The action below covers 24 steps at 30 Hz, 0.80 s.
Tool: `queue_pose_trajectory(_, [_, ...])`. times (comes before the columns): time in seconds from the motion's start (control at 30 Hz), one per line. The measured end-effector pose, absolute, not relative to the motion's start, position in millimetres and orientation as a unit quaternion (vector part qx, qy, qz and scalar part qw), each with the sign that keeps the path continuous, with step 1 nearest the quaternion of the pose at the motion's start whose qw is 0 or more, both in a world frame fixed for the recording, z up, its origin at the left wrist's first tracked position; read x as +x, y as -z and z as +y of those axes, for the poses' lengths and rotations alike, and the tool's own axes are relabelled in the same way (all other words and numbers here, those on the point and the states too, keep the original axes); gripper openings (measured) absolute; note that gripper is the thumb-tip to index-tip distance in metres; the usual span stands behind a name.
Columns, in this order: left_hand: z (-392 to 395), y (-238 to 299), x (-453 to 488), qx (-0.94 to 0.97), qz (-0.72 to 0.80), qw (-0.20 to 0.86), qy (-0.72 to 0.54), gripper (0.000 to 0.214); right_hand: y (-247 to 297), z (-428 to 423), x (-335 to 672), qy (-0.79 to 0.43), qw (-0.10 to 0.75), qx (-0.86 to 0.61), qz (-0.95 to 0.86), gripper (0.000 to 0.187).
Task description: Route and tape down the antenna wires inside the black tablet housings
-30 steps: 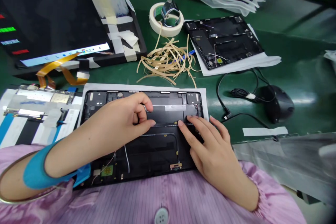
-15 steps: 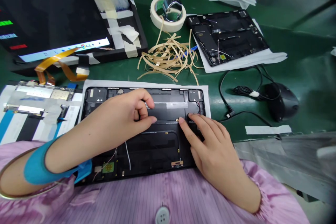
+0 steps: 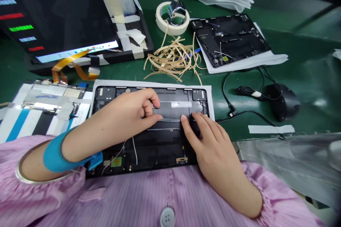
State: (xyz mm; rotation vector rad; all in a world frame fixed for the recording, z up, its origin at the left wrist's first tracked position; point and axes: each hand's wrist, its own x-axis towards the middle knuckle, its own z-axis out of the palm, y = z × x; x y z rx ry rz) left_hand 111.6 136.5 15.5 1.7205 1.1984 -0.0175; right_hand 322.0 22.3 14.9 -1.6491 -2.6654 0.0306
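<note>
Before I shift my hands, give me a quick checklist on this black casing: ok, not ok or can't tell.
1. Black casing lying on the white sheet: ok.
2. Right hand on the casing, fingers spread: ok.
3. Left hand holding something between thumb and fingers: cannot tell.
4. White wire tucked away: not ok, its end looks loose.
5. Blue wristband worn on the left arm: ok.
6. Mouse apart from the casing: ok.

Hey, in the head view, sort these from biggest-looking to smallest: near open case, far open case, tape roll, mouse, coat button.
1. Near open case
2. Far open case
3. Tape roll and mouse: too alike to rank
4. Coat button
</note>
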Motion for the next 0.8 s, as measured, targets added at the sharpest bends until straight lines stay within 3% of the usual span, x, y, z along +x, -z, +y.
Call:
queue_pose_trajectory(0.13, [139,-18,108,0.696,0.498,0.517,0.017,0.025,-13,21,323,-0.015,0.002,-0.528,-0.849,0.047])
queue_pose_trajectory(0.8, [134,-14,95,0.817,0.43,0.385,-0.001,0.017,-10,20,324,-0.015,0.001,-0.53,-0.848,0.048])
